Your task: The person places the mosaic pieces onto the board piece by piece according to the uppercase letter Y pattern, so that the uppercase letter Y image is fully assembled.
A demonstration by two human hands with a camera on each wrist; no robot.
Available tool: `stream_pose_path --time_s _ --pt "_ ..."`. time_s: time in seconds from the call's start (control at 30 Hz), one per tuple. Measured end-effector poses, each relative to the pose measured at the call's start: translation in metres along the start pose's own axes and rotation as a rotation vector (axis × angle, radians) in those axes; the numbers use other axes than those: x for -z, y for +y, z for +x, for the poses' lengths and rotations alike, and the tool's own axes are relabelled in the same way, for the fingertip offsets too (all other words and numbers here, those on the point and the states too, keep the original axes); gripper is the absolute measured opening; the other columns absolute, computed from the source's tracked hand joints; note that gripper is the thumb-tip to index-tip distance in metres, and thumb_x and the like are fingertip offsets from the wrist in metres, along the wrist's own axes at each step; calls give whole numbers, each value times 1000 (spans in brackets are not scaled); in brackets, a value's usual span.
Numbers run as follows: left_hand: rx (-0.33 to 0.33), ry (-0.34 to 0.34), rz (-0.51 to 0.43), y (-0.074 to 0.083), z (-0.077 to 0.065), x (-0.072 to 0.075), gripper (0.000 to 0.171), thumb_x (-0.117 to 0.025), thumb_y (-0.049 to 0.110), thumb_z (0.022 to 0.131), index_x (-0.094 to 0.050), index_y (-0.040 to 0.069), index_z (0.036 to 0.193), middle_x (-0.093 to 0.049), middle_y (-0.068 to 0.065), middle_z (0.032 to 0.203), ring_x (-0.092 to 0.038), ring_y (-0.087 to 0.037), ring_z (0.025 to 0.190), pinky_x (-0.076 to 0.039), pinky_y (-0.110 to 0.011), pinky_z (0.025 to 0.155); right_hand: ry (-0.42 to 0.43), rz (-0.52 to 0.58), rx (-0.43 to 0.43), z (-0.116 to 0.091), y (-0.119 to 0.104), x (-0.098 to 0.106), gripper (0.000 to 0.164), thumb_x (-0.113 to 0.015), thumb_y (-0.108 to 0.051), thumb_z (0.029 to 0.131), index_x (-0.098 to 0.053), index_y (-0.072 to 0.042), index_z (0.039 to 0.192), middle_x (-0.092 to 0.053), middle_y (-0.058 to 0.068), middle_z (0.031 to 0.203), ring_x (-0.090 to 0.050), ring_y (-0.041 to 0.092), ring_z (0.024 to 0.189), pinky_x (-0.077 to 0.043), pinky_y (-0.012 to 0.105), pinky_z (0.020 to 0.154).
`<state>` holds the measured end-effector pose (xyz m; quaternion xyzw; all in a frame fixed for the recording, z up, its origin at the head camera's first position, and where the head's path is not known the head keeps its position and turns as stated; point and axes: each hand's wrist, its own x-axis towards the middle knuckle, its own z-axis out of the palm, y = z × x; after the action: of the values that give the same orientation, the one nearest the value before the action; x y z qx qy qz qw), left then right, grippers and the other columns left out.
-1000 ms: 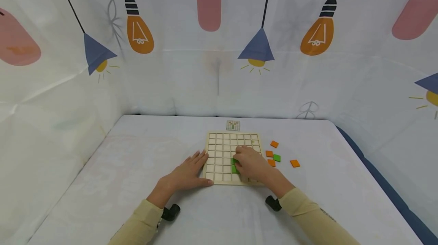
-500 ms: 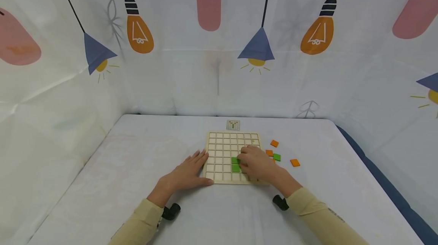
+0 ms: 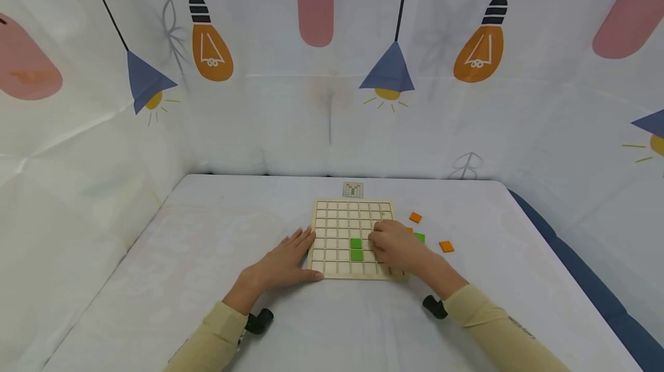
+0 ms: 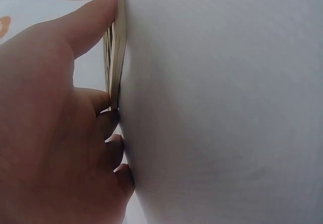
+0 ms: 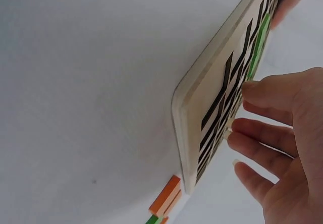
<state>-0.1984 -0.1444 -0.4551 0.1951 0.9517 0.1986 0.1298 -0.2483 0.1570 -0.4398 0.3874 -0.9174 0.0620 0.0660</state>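
A pale wooden grid board (image 3: 332, 223) lies on the table, with two green square tiles (image 3: 355, 249) set one behind the other in its cells. My left hand (image 3: 282, 265) rests along the board's left side, fingers stretched out and thumb on the near left corner. Over the right part of the board is my right hand (image 3: 400, 248), just right of the green tiles. In the right wrist view, its fingers (image 5: 262, 131) are loosely bent near the grid, thumb apart from them, nothing between. The right hand covers several cells in the head view.
Right of the board lie loose tiles: an orange tile (image 3: 415, 217) at the back, another orange tile (image 3: 446, 246) further right, and a green tile (image 3: 420, 237) partly behind the right hand. Beyond the board's far edge sits a small card with a grid pattern (image 3: 353, 190).
My right hand has moved right, off the green tiles, which now show fully. It now hides more of the loose tiles beside the board. The left hand has stayed put.
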Motion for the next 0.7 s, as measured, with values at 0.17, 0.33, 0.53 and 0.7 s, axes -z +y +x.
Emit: stream_pose_path --time_s 0.17,0.33,0.53,0.7 --pt "-12 17 -11 -2 0 -2 100 -63 63 88 -18 10 160 -14 -7 168 -9 -30 157 -17 -54 126 -22 8 -34 -4 3 2 9 -72 -14 90 -74 -14 98 -60 -6 84 -47 11 75 -50 34 80" --pt "-31 25 -18 0 -3 0 99 -63 62 89 -21 5 159 -17 -12 167 -12 -35 156 -19 -57 124 -30 -22 -63 -8 9 1 12 -72 -13 89 -74 -15 100 -61 -6 88 -51 11 79 -50 31 79" --pt "-46 30 -23 -2 -2 -1 100 -62 63 89 -20 6 159 -15 -12 168 -11 -34 156 -18 -57 124 -1 -40 -82 -12 16 -1 10 -71 -11 88 -75 -14 97 -61 -6 84 -48 10 75 -47 27 71" --pt "-22 12 -5 -2 -1 -2 99 -63 61 89 -18 8 160 -13 -8 168 -8 -31 157 -17 -54 126 40 -5 -78 -16 21 1 10 -70 -6 85 -73 -12 92 -62 -4 86 -48 11 74 -46 27 68"
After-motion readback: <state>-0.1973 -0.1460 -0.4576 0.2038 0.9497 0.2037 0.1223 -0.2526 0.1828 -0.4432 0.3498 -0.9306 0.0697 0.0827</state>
